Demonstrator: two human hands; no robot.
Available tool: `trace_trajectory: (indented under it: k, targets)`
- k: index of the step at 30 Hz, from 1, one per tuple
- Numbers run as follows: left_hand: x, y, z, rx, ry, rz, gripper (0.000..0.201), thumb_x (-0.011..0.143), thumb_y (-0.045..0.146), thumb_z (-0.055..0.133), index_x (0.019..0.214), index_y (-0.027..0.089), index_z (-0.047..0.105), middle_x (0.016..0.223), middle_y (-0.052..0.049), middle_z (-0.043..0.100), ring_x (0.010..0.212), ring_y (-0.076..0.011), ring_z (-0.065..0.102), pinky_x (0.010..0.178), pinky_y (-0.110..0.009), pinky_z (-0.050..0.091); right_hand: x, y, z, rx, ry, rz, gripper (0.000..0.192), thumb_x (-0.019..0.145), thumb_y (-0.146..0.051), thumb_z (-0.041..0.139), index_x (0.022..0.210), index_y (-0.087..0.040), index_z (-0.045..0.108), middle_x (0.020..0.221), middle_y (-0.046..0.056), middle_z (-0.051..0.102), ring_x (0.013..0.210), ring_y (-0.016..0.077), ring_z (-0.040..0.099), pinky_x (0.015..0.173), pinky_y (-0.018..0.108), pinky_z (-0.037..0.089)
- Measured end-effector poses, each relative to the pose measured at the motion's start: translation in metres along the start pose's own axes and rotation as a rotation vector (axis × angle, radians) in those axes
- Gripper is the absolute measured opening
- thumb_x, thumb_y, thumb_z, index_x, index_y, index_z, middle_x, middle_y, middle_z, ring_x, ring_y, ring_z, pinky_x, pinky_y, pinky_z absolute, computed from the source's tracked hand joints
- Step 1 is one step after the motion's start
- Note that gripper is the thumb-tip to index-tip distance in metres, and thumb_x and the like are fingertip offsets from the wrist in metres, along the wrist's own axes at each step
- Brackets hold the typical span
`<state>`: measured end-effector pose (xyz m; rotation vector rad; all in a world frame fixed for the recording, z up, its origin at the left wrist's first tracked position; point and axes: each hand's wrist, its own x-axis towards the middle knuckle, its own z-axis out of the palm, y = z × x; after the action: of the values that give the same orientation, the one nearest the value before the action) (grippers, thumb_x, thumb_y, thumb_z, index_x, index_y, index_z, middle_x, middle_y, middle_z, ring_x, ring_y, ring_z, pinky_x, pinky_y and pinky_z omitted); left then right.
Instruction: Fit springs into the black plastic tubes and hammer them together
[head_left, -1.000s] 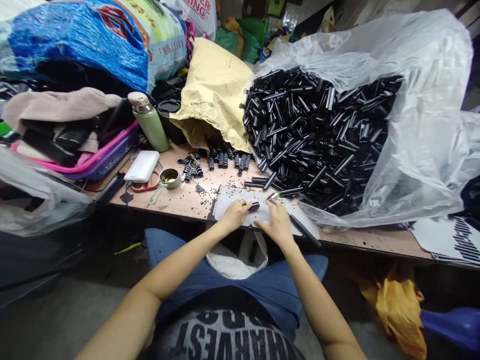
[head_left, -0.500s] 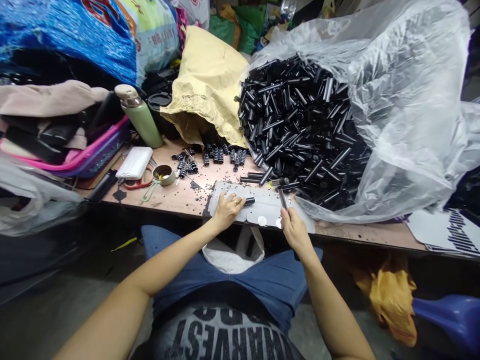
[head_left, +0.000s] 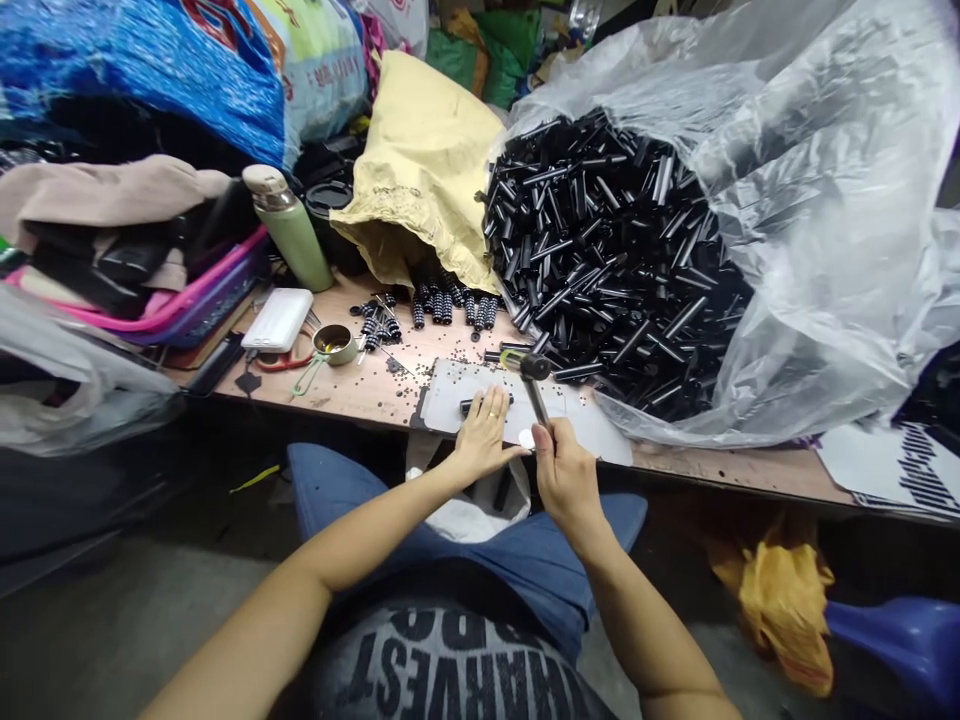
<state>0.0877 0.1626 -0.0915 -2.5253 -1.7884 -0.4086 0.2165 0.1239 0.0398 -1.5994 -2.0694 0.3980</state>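
My left hand (head_left: 484, 432) covers most of the short black tube (head_left: 472, 405) on the white mat (head_left: 450, 385) | hammer (head_left: 534, 385) handle's lower end buried in my right hand (head_left: 564, 472) | beads beside the mat too small to tell | clear bag (head_left: 825, 200) beyond the mat cut by the frame's edge
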Motion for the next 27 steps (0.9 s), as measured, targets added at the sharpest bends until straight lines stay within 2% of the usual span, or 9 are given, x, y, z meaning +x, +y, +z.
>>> trace_trajectory:
  k: [2, 5, 8, 11, 16, 19, 22, 24, 27]
  targets:
    - [-0.001, 0.002, 0.004, 0.012, -0.019, -0.008, 0.074, 0.090, 0.045, 0.036, 0.145, -0.003, 0.027, 0.152, -0.023, 0.026, 0.144, -0.0316, 0.012, 0.116, -0.049, 0.011, -0.005, -0.013, 0.001, 0.047, -0.018, -0.044, 0.038, 0.099, -0.048, 0.026, 0.085, -0.021, 0.049, 0.064, 0.001, 0.060, 0.052, 0.0137, 0.053, 0.053, 0.023, 0.033]
    - [-0.004, -0.001, 0.009, 0.024, -0.023, 0.001, 0.064, 0.090, 0.032, 0.032, 0.144, -0.002, 0.029, 0.150, -0.022, 0.032, 0.143, -0.0302, 0.018, 0.116, -0.050, 0.013, -0.009, -0.014, 0.022, -0.031, -0.063, -0.061, 0.040, 0.100, -0.044, 0.022, 0.087, -0.020, 0.051, 0.071, 0.004, 0.064, 0.058, 0.0149, 0.057, 0.055, 0.024, 0.034]
    - [-0.004, -0.005, 0.009, 0.010, -0.044, 0.039, 0.058, 0.090, 0.022, 0.029, 0.144, 0.001, 0.031, 0.146, -0.022, 0.038, 0.140, -0.0282, 0.029, 0.113, -0.050, 0.020, -0.009, -0.004, 0.050, -0.258, -0.276, 0.004, 0.037, 0.100, -0.041, 0.025, 0.092, -0.019, 0.053, 0.075, 0.007, 0.067, 0.061, 0.0167, 0.060, 0.055, 0.025, 0.031]
    - [0.005, -0.010, 0.005, -0.015, -0.041, 0.060, 0.056, 0.090, 0.021, 0.032, 0.140, -0.003, 0.034, 0.141, -0.025, 0.043, 0.134, -0.0294, 0.037, 0.110, -0.049, 0.027, -0.006, 0.006, 0.058, -0.378, -0.427, 0.042, 0.034, 0.100, -0.042, 0.027, 0.094, -0.020, 0.053, 0.079, 0.008, 0.069, 0.061, 0.0172, 0.061, 0.054, 0.025, 0.027]
    - [0.022, -0.014, -0.014, -0.076, -0.020, -0.038, 0.038, 0.091, 0.015, 0.037, 0.123, 0.002, 0.053, 0.109, -0.020, 0.064, 0.107, -0.0278, 0.056, 0.089, -0.041, 0.045, 0.007, 0.032, 0.031, -0.403, -0.225, 0.130, 0.036, 0.100, -0.044, 0.024, 0.092, -0.021, 0.051, 0.076, 0.006, 0.068, 0.063, 0.0189, 0.060, 0.056, 0.027, 0.025]
    - [0.006, -0.001, -0.024, -0.107, -0.022, 0.000, 0.027, 0.091, 0.009, 0.038, 0.105, 0.009, 0.061, 0.092, -0.014, 0.064, 0.089, -0.0237, 0.059, 0.072, -0.033, 0.049, 0.019, 0.065, 0.025, -0.473, -0.184, 0.169, 0.034, 0.099, -0.044, 0.029, 0.090, -0.020, 0.051, 0.079, 0.007, 0.067, 0.066, 0.0198, 0.060, 0.057, 0.028, 0.025]
    - [-0.011, 0.003, -0.032, -0.175, -0.001, 0.067, 0.023, 0.093, 0.022, 0.046, 0.109, 0.013, 0.060, 0.088, -0.011, 0.063, 0.085, -0.0231, 0.058, 0.070, -0.033, 0.049, 0.029, 0.100, 0.032, -0.528, -0.170, 0.187, 0.032, 0.099, -0.042, 0.032, 0.089, -0.019, 0.051, 0.088, 0.009, 0.066, 0.072, 0.0207, 0.061, 0.059, 0.029, 0.028]
    - [-0.003, -0.016, -0.040, -0.215, 0.018, -0.038, 0.031, 0.093, 0.031, 0.049, 0.117, 0.012, 0.057, 0.093, -0.012, 0.063, 0.086, -0.0240, 0.059, 0.070, -0.034, 0.049, 0.033, 0.117, 0.041, -0.558, -0.143, 0.181, 0.031, 0.098, -0.041, 0.033, 0.089, -0.018, 0.052, 0.091, 0.010, 0.064, 0.078, 0.0222, 0.060, 0.061, 0.030, 0.032]
    - [0.037, -0.079, -0.052, -0.249, 0.072, -0.378, 0.037, 0.094, 0.029, 0.045, 0.124, 0.007, 0.051, 0.103, -0.017, 0.062, 0.090, -0.0242, 0.060, 0.072, -0.034, 0.049, 0.034, 0.131, 0.053, -0.599, -0.074, 0.101, 0.032, 0.097, -0.041, 0.034, 0.087, -0.017, 0.053, 0.089, 0.012, 0.061, 0.086, 0.0251, 0.057, 0.068, 0.032, 0.037]
